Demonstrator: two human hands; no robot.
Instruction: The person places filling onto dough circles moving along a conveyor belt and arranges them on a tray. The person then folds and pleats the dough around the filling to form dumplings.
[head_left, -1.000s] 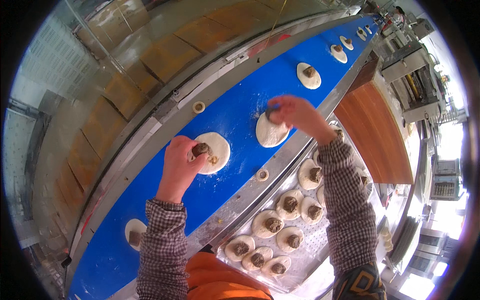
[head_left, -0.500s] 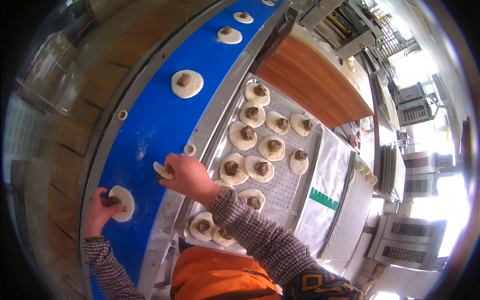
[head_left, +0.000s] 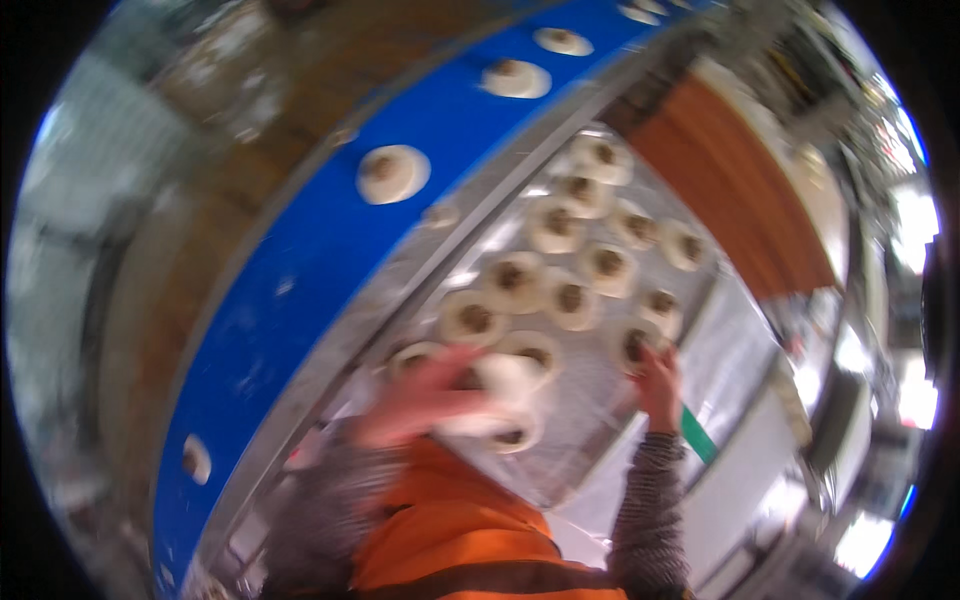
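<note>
On the perforated metal tray point(head_left: 600, 420), at its right side, a dough round with dark filling point(head_left: 636, 345) sits right under the right hand point(head_left: 657, 385); fingertips touch its near edge, the round just above the hand. Whether the fingers pinch it or only rest on it, cannot tell, too small and soft. Checked sleeve point(head_left: 645, 510) runs down from that hand to the lower edge.

Left hand point(head_left: 425, 400) is heavily motion-blurred, over the tray's near-left corner. A pale dough piece point(head_left: 505, 385) smears across its right end, touching or in the fingers; grip unreadable, cannot tell if clenched or released. Another filled round point(head_left: 515, 435) lies just below that blur, partly covered.

Rest of the tray holds more filled rounds in loose rows: one at point(head_left: 470, 320), one at point(head_left: 512, 275), one at point(head_left: 570, 298), one at point(head_left: 608, 265), further ones toward the far end near point(head_left: 600, 152). All close together, some touching.

Left of the tray, a blue conveyor belt point(head_left: 300, 290) runs diagonally from lower left to upper right. On it, well apart: a filled round point(head_left: 392, 172), another point(head_left: 515, 78), another point(head_left: 562, 40), and a small one low down point(head_left: 195, 458). Metal rail point(head_left: 400, 275) separates belt and tray.

Orange garment point(head_left: 450, 530) fills the lower middle. Brown wooden board point(head_left: 735, 200) lies right of the tray. A green strip point(head_left: 698, 435) sits just beside the right wrist.
</note>
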